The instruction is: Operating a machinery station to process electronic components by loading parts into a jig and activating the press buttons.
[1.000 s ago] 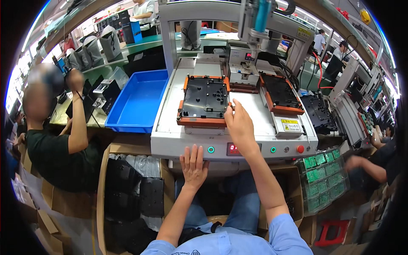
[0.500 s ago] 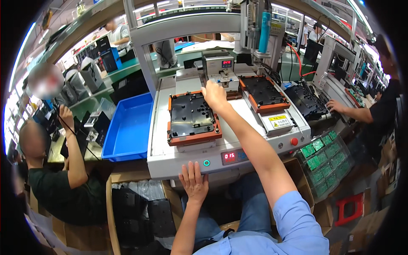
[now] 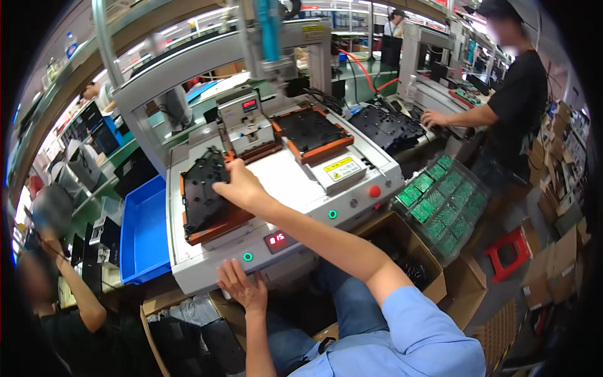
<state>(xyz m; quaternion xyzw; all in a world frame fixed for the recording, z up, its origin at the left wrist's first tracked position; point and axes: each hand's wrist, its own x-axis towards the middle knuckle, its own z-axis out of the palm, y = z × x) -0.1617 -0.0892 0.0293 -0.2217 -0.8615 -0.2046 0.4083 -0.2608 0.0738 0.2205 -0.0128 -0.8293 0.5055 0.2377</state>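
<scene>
A black plastic panel [image 3: 206, 191] is tilted up on its orange fixture [image 3: 220, 230] at the left of the white bench machine. Its right edge is pinched by my right hand [image 3: 242, 186], with the thumb and fingers closed on it. My left hand [image 3: 242, 286] rests with spread fingers against the machine's front edge [image 3: 200, 276], below a green-lit button [image 3: 248, 257] and a red digital display [image 3: 276, 240]. It holds nothing. A second black panel [image 3: 309, 130] lies flat in the other orange fixture [image 3: 321, 151], away from both hands.
Left of the machine stands a blue tray [image 3: 146, 229]. Overhead hangs a blue dispensing cylinder [image 3: 268, 31]. A red button [image 3: 375, 191] is at the front right. Green circuit boards [image 3: 440, 198] sit in a clear tray; cardboard boxes flank my legs. Co-workers [image 3: 512, 91] are on both sides.
My right hand has moved from the top of the left fixture to the panel's right edge and tipped the panel up. The view has turned right; my left hand remains at the machine's front.
</scene>
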